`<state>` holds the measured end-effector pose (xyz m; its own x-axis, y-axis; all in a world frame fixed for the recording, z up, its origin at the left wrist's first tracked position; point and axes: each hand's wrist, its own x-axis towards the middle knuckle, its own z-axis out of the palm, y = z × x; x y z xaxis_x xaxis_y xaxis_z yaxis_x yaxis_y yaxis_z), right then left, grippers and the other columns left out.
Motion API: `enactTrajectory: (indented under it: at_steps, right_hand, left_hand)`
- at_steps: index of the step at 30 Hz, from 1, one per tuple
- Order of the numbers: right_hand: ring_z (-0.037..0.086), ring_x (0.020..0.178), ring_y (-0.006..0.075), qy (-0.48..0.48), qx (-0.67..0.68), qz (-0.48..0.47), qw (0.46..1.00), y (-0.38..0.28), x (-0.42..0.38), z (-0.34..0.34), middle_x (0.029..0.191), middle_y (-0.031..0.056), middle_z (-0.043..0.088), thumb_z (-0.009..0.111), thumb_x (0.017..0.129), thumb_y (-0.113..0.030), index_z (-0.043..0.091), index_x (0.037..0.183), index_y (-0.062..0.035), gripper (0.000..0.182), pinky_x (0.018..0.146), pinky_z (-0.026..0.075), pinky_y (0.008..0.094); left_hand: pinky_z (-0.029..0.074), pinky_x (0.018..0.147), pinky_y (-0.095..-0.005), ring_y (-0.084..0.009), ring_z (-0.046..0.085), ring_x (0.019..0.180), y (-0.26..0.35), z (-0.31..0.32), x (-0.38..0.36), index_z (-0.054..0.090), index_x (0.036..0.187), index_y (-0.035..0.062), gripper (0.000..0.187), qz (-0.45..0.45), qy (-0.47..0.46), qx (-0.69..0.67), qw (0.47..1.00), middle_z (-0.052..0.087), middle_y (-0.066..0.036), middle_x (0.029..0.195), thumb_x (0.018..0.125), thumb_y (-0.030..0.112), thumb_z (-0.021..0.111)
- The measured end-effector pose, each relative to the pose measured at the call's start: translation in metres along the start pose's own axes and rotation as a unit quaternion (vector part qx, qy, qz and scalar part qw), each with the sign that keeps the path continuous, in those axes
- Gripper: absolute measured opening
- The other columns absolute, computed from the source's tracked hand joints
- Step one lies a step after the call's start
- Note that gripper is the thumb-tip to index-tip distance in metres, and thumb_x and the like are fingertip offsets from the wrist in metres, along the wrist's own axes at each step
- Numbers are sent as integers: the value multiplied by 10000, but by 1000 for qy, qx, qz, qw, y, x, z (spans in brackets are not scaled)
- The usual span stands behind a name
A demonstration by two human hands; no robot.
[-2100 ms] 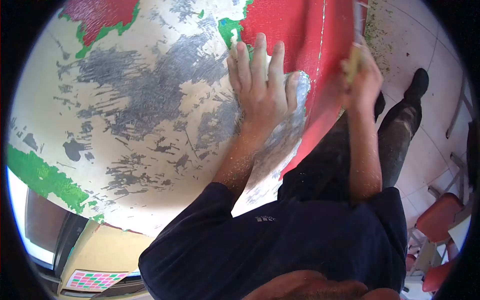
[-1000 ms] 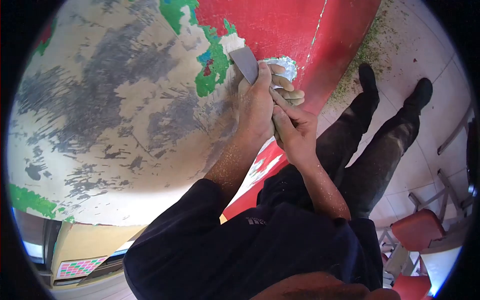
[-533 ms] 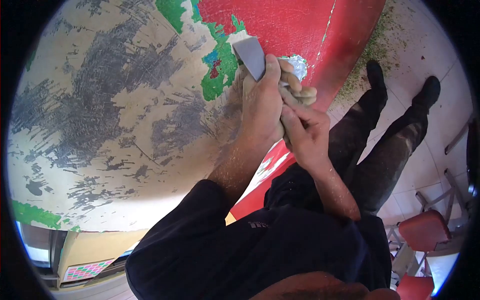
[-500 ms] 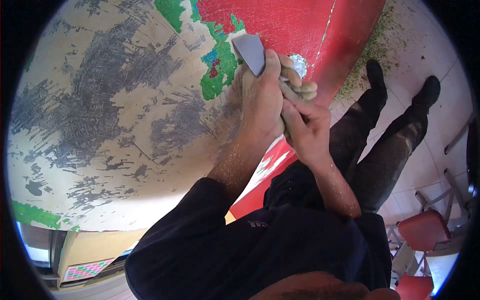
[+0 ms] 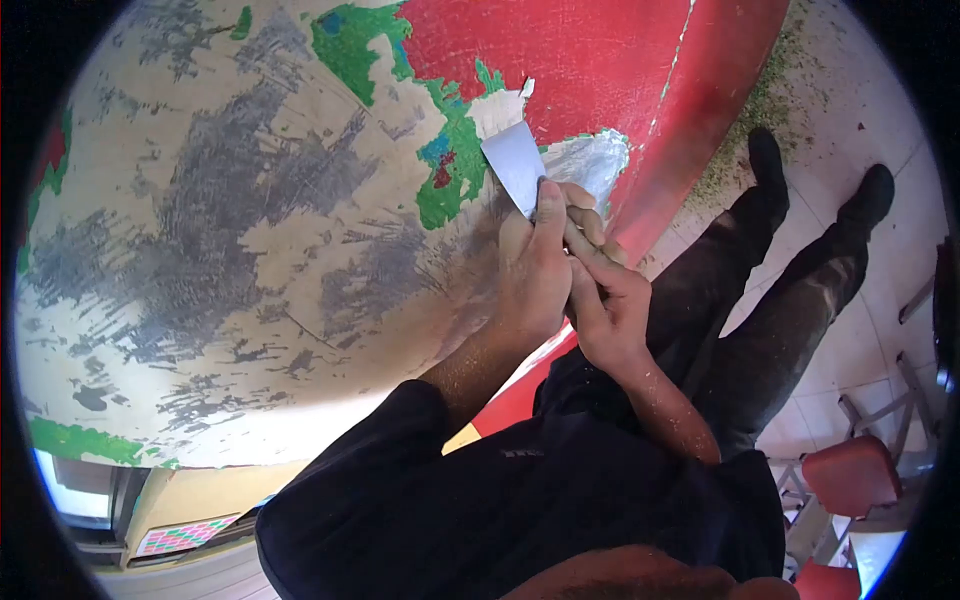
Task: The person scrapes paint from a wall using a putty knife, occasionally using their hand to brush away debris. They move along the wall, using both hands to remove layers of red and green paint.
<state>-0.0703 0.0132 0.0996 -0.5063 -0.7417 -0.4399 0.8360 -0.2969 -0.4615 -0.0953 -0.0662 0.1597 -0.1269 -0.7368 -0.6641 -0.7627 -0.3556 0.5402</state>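
A scraper (image 5: 517, 168) with a flat grey metal blade rests against the curved painted surface, its blade pointing away from me. My left hand (image 5: 535, 265) is closed round its handle, the thumb lying along it close to the blade. Beside it, my right hand (image 5: 612, 305) is closed on the same handle, pressed against the left. Most of the handle is hidden by the fingers. Around the blade are green paint (image 5: 440, 205), red paint (image 5: 590, 60) and a bare silvery patch (image 5: 592, 165). A small lifted paint flake (image 5: 527, 86) stands at the red edge.
The large surface (image 5: 300, 260) is mostly stripped to beige and grey on the left. Paint chips (image 5: 750, 130) litter the tiled floor (image 5: 840, 330) near my feet. A red-seated chair (image 5: 850, 475) stands at the lower right.
Both hands and the scraper have moved back toward my body relative to the surface. More of the silvery patch shows now, and the lifted flake has come into view.
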Motion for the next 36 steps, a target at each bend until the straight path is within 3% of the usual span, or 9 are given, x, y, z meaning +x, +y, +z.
enactTrajectory:
  at_steps: [5,9,13,16,18,24,26,31,36]
  right_hand:
    - [524,953,84,-38,42,129,990,-13,15,-8,1029,92,643,517,927,-67,559,1235,16,321,817,439,244]
    - [514,813,56,-2,26,38,999,-10,-2,-3,886,32,642,532,927,-82,594,1178,25,280,709,449,227]
    - [536,771,64,6,26,60,998,-18,17,-5,837,69,653,527,924,-69,606,1162,21,267,680,456,233]
    - [544,755,68,5,-58,39,998,-12,5,-11,818,88,651,519,925,-63,607,1164,18,267,671,457,237]
    - [515,687,54,52,2,52,997,-6,-5,0,766,58,632,519,924,-74,604,1166,20,273,599,433,237]
    - [499,706,55,-13,3,89,996,-13,17,-14,827,53,644,520,925,-91,606,1172,6,279,629,433,229]
    - [487,730,56,-5,-3,7,1000,5,-1,-11,824,39,614,522,919,-68,598,1187,3,287,634,417,225]
    - [513,794,70,13,56,74,996,-3,2,-2,900,58,632,523,910,-34,573,1225,-1,320,679,429,229]
    - [553,903,79,7,28,30,999,13,-15,1,1019,122,672,526,912,-47,579,1212,5,309,778,461,251]
  left_hand:
    - [496,551,-349,-238,565,592,26,18,17,461,962,33,288,31,-2,-5,999,490,-101,773,1002,306,378]
    - [518,558,-363,-247,600,609,7,7,-6,472,986,18,301,-4,39,0,999,500,-99,798,997,312,405]
    - [525,568,-372,-239,599,627,35,27,16,472,995,25,277,48,9,-12,999,506,-101,812,996,293,401]
    - [512,557,-371,-229,584,617,15,18,10,475,992,29,269,-17,19,-14,1000,497,-94,810,996,289,406]
    - [505,552,-369,-221,565,592,-3,8,6,471,984,39,261,-33,17,-21,999,484,-79,795,993,293,412]
    - [488,551,-296,-151,539,604,20,22,14,496,891,15,290,62,-4,94,994,474,-54,715,997,260,383]
    - [474,543,-290,-142,517,592,0,9,5,494,868,12,291,9,38,52,998,462,-52,712,983,268,420]
    - [511,551,-310,-168,547,575,7,14,7,498,918,13,257,-7,53,10,999,486,-62,719,983,250,423]
    - [510,555,-370,-243,588,593,-11,-2,-2,467,972,35,229,-37,59,-16,997,477,-76,770,982,263,445]
